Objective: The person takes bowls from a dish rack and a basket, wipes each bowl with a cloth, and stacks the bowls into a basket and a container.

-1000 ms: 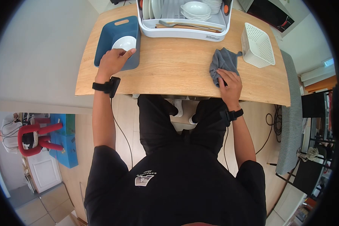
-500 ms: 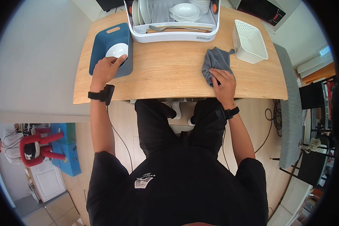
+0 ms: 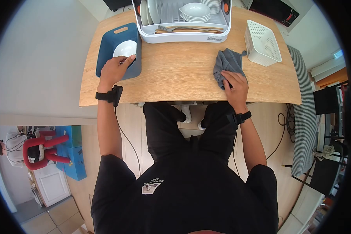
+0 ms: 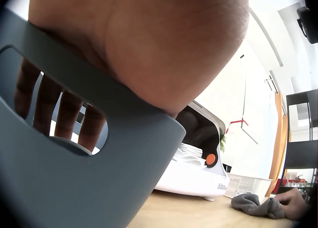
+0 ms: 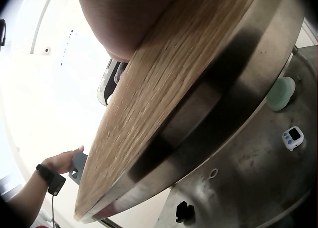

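Note:
Hooked over the near wall of a blue bin [image 3: 134, 71], my left hand [image 3: 114, 71] has its fingers inside. In the left wrist view the fingers [image 4: 67, 113] show through the bin's handle hole, with the palm against the rim. A white bowl [image 3: 125, 48] lies in the bin just beyond that hand; whether the fingers touch it cannot be told. My right hand [image 3: 236, 88] grips the near part of a crumpled grey cloth [image 3: 229, 61] on the table. The right wrist view hides the cloth and that hand's fingertips.
A white dish rack [image 3: 185, 38] with plates, stacked bowls and chopsticks stands at the table's back. The white perforated basket [image 3: 263, 46] is right of the cloth. The table's front edge [image 3: 183, 102] runs close to my legs. Cables hang from both wrists.

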The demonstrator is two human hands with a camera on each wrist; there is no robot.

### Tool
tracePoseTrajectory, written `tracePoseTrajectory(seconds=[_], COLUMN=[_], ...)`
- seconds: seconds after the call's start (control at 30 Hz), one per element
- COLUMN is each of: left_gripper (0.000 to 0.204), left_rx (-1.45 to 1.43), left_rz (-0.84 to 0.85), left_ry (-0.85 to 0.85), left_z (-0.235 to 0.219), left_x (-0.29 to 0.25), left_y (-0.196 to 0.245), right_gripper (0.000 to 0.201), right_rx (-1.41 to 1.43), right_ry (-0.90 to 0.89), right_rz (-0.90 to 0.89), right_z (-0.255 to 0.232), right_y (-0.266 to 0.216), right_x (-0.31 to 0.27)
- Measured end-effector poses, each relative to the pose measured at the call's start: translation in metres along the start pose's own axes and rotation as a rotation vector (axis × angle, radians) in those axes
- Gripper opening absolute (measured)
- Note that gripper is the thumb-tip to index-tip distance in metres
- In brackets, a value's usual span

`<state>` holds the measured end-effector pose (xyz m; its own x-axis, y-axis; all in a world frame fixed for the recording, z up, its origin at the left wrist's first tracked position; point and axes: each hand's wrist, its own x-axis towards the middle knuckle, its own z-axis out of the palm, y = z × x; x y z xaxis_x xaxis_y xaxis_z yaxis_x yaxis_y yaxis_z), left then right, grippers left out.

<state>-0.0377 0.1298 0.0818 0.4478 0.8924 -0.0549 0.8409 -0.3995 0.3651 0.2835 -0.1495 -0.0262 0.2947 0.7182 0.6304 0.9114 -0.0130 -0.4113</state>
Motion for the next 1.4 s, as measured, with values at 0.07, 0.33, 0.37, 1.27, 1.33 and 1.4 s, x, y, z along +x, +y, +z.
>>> tracePoseTrajectory(seconds=[0.07, 0.33, 0.37, 1.27, 1.33, 1.4], left_gripper=[0.071, 0.07, 0.071, 0.065, 0.062, 0.059], left_rx=[0.021, 0.012, 0.002, -0.09, -0.07, -0.056], left_rz=[0.007, 0.06, 0.078, 0.167, 0.225, 0.279], left_ry=[0.008, 0.032, 0.042, 0.063, 0.168, 0.276], left_z=[0.0, -0.001, 0.0, 0.007, 0.005, -0.001], left_x=[-0.002, -0.008, -0.008, -0.006, -0.002, -0.001], left_y=[0.0, -0.003, -0.003, 0.011, 0.019, 0.037], right_gripper=[0.027, 0.027, 0.027, 0.025, 0.025, 0.026], right_rx=[0.005, 0.005, 0.003, 0.008, 0.01, 0.014], right_ry=[-0.004, 0.005, 0.006, 0.058, 0.059, 0.043], right_rz=[-0.001, -0.003, -0.003, -0.009, -0.014, -0.007], right_z=[0.0, 0.0, 0.0, 0.003, 0.003, 0.001], right_y=[0.0, 0.001, 0.002, 0.004, 0.003, 0.002], right_x=[0.0, 0.0, 0.0, -0.001, -0.001, -0.001])
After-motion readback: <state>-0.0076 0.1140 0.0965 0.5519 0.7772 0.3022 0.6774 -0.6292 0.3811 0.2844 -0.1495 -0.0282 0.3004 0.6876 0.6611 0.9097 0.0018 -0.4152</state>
